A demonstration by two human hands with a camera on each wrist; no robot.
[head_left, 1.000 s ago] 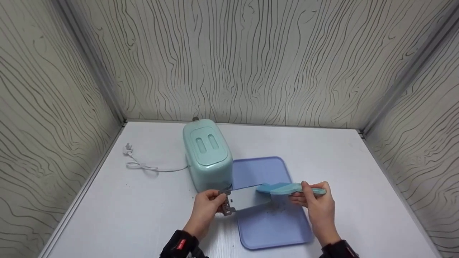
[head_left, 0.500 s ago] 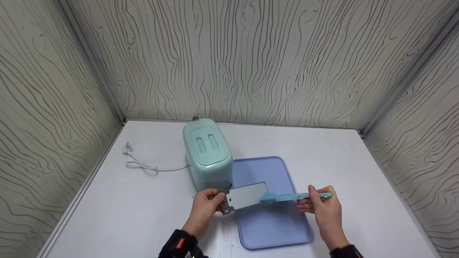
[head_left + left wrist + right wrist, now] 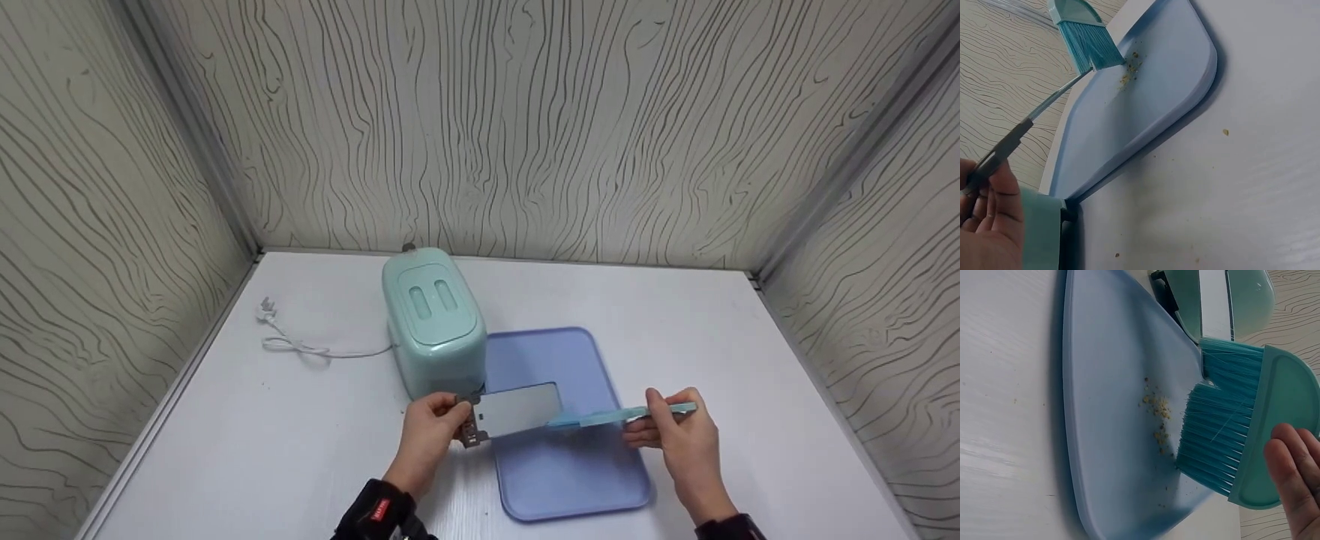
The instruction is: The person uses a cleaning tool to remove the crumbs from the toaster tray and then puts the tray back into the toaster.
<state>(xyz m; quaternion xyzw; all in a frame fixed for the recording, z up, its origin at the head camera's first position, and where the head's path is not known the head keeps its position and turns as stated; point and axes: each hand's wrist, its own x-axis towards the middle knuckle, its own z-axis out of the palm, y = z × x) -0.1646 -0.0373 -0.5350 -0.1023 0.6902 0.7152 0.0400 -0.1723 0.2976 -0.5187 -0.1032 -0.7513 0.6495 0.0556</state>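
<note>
My left hand [image 3: 427, 439] pinches the dark end of a flat metal crumb tray [image 3: 517, 411], which is held above a blue tray [image 3: 574, 487]. In my right hand [image 3: 686, 450] is the handle of a teal hand brush [image 3: 607, 416]. The bristles [image 3: 1219, 433] meet the far end of the crumb tray, and some are parted there in the right wrist view. Below them, yellowish crumbs [image 3: 1157, 405] lie scattered on the blue tray. A mint-green toaster [image 3: 435, 322] with a closed, two-slotted top stands just beyond my left hand.
The toaster's white cord and plug [image 3: 300, 349] lie on the white table [image 3: 322, 450] at the left. A few loose crumbs [image 3: 1225, 132] dot the table beside the blue tray. Patterned walls [image 3: 480, 135] stand behind and at both sides.
The brush has moved right and toward me, from over the crumb tray's surface to its far end. My left hand and the crumb tray have hardly moved.
</note>
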